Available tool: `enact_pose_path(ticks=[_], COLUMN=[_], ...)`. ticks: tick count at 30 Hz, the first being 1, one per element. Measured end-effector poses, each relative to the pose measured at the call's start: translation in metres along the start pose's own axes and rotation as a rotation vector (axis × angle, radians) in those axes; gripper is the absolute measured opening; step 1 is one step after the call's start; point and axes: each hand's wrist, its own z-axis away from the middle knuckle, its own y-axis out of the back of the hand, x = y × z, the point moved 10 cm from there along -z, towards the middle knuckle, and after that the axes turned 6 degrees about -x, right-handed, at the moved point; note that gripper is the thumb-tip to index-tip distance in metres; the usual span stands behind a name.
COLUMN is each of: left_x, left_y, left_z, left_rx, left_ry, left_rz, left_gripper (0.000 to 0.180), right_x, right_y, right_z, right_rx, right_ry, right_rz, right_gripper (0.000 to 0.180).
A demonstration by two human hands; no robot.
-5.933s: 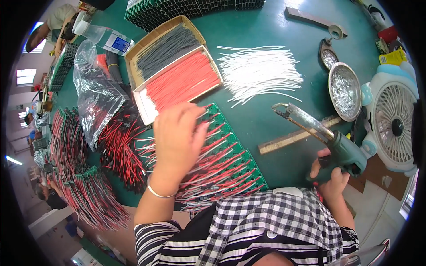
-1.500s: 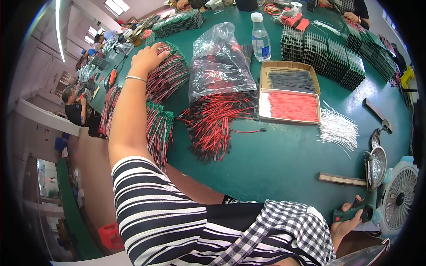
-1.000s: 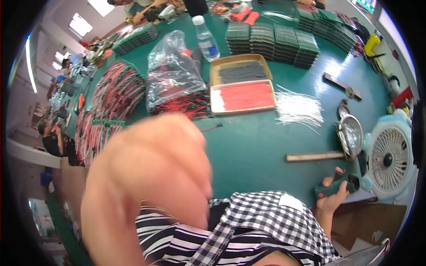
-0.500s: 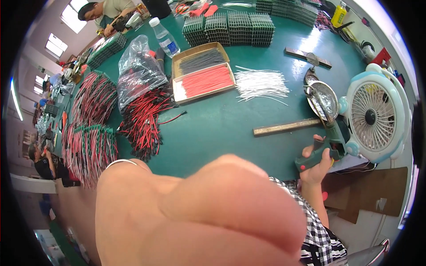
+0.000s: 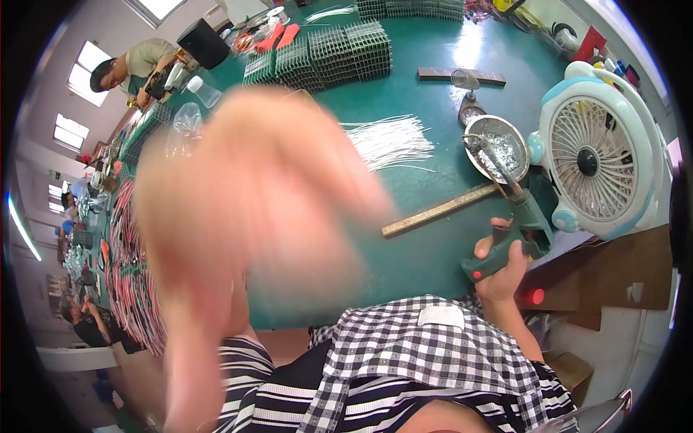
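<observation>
My left hand [image 5: 253,187] is raised close to the camera and smeared by motion, so its fingers cannot be read clearly. It covers much of the left and middle of the bench. At the right, my right hand [image 5: 502,278] wraps round the handle of a green pistol-grip soldering gun [image 5: 534,225]. The gun's metal barrel reaches up to a round metal bowl [image 5: 523,143] with crumpled silvery material inside. White wires [image 5: 395,141] lie in a loose pile beyond my left hand. A narrow bar [image 5: 437,211] lies between the two hands.
A white and blue fan [image 5: 586,160] stands right of the bowl. Stacked green circuit boards [image 5: 350,54] are at the back, with a dark bar [image 5: 462,75] nearby. Boards with red wires [image 5: 133,289] line the left. A co-worker [image 5: 141,68] is at the far left.
My left hand has moved up and left from the lower middle, uncovering the checked apron. The whole view has shifted and tilted. My right hand keeps hold of the soldering gun.
</observation>
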Motion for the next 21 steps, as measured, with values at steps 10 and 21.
enact_pose_path(ticks=[10, 21], left_x=[-0.254, -0.375], left_y=[0.221, 0.160], left_z=[-0.016, -0.054], left_rx=[0.201, 0.120], left_ry=[0.813, 1.198], left_rz=[-1.355, -1.572], left_gripper=[0.071, 0.075], right_x=[-0.004, -0.009], right_y=[0.002, 0.009], right_z=[0.001, 0.004], right_rx=[0.044, 0.105], right_ry=[0.021, 0.040], right_rz=[0.011, 0.084], right_gripper=[0.045, 0.047])
